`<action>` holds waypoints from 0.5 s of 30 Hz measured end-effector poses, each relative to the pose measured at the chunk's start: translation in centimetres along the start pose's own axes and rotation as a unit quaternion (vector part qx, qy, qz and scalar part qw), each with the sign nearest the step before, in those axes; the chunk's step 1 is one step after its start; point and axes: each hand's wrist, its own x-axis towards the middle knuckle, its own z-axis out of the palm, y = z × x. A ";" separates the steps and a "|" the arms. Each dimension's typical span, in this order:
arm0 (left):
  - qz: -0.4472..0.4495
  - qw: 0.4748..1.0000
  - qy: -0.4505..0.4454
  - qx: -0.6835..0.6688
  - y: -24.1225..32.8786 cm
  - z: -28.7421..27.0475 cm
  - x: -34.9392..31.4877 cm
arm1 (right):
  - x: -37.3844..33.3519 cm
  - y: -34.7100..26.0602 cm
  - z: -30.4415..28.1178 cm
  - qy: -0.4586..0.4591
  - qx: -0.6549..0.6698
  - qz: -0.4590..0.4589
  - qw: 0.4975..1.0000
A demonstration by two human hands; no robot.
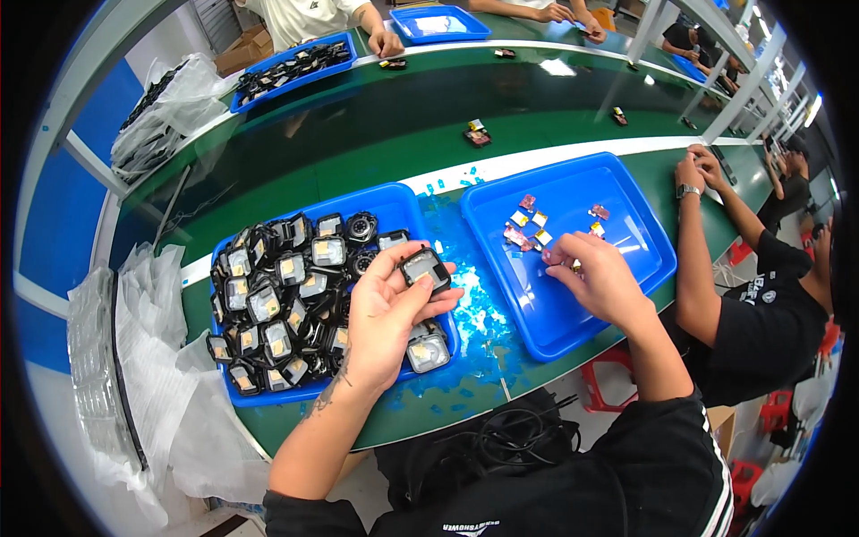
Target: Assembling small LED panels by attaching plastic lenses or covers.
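Note:
My left hand (380, 318) grips a black, square watch-like case (424, 271) with a grey inner face, thumb across its edge. It is over the right side of a blue tray (413, 204) heaped with similar black cases (290, 268). Over a second blue tray (631, 201) to the right, my right hand (598, 277) has its fingers pinched together. A small yellowish piece (575, 266) shows at the fingers, partly hidden; its kind is unclear. Beside that hand, several small red circuit boards with yellow-and-white parts (517, 236) lie in this tray.
Blue scraps (470, 340) litter the bench between the trays. Beyond runs a green belt (376, 134) carrying a small board piece (477, 134). Across it, a person's hand (386, 43) is near another full tray (295, 70). A co-worker's arms (696, 206) are close on the right. Plastic wrapping (134, 358) hangs at left.

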 end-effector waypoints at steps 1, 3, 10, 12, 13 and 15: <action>0.004 1.000 -0.006 0.012 0.1 0.1 -0.2 | -0.1 -0.6 -0.5 -0.015 0.060 0.038 0.997; 0.028 0.997 -0.009 0.068 -0.1 -0.3 -0.2 | -0.3 -1.8 -1.1 -0.021 0.104 0.026 0.994; 0.176 0.917 -0.070 0.351 -0.3 1.4 -1.4 | 0.0 -6.0 -0.2 -0.091 0.442 0.053 0.891; 0.197 0.894 -0.104 0.389 -0.5 1.7 -1.6 | 0.2 -6.3 0.8 -0.092 0.458 0.049 0.883; 0.172 0.894 -0.127 0.393 -0.6 1.5 -1.7 | 0.4 -6.5 1.3 -0.090 0.472 0.045 0.876; 0.129 0.922 -0.090 0.354 -0.8 1.3 -1.9 | 0.8 -6.9 2.0 -0.086 0.474 0.038 0.875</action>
